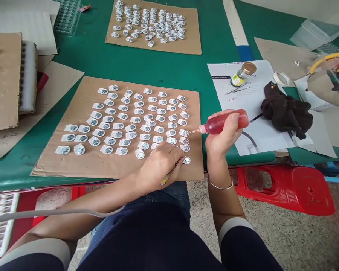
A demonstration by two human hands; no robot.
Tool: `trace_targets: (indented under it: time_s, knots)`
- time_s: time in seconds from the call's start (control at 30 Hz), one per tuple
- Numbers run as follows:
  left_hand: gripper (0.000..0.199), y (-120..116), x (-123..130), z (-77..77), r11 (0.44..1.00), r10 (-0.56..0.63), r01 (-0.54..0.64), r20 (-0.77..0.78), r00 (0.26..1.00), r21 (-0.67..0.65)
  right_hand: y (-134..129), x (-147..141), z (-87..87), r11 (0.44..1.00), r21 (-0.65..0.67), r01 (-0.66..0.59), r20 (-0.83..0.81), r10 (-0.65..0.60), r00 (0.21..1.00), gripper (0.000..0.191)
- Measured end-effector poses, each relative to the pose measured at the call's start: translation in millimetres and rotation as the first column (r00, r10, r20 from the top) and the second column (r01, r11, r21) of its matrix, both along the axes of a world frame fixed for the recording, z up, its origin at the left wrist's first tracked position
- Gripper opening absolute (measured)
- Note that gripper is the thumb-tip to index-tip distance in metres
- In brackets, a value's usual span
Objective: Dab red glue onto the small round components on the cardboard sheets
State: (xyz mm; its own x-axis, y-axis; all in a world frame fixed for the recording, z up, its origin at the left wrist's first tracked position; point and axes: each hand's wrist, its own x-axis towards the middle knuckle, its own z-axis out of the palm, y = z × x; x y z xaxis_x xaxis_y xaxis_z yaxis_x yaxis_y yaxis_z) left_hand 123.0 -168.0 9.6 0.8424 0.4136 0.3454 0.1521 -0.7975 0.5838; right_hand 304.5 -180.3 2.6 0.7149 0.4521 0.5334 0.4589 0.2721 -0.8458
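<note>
Bottle (214, 125) in right hand (222, 138), nozzle (197, 130) perhaps touching disc (185, 133)

This looks like a workshop: a green-topped table (87, 52) carries cardboard sheets (51, 162) set with many near-identical small round pieces (138, 111), alongside a white tape roll (282, 78), with a red plastic stool (307, 192) standing on a speckled floor (288, 237).
</note>
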Motion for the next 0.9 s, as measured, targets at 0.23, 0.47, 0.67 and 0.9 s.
trace_targets:
  time_s: [0.23,0.47,0.67,0.9]
  knots:
    - [0.013,0.5,4.1,5.8,0.993,-0.062,0.070,-0.088,0.994,0.095,-7.5,-0.5,-0.4,0.990,-0.085,-0.111,0.010,0.112,0.994,0.027]
    - [0.018,-19.3,12.5,12.1,0.837,-0.069,0.145,-0.161,0.984,0.528,-16.7,-2.3,1.3,0.892,-0.256,-0.373,-0.050,0.373,0.926,0.029]
    - [0.018,-23.7,14.1,11.5,0.800,-0.040,0.125,-0.155,0.987,0.587,-17.2,-8.7,10.5,0.863,-0.316,-0.393,0.028,0.423,0.906,0.026]
    - [0.019,-20.6,11.6,10.8,0.810,-0.057,0.139,-0.159,0.986,0.570,-18.8,-9.1,8.0,0.835,-0.371,-0.407,0.039,0.452,0.891,0.023]
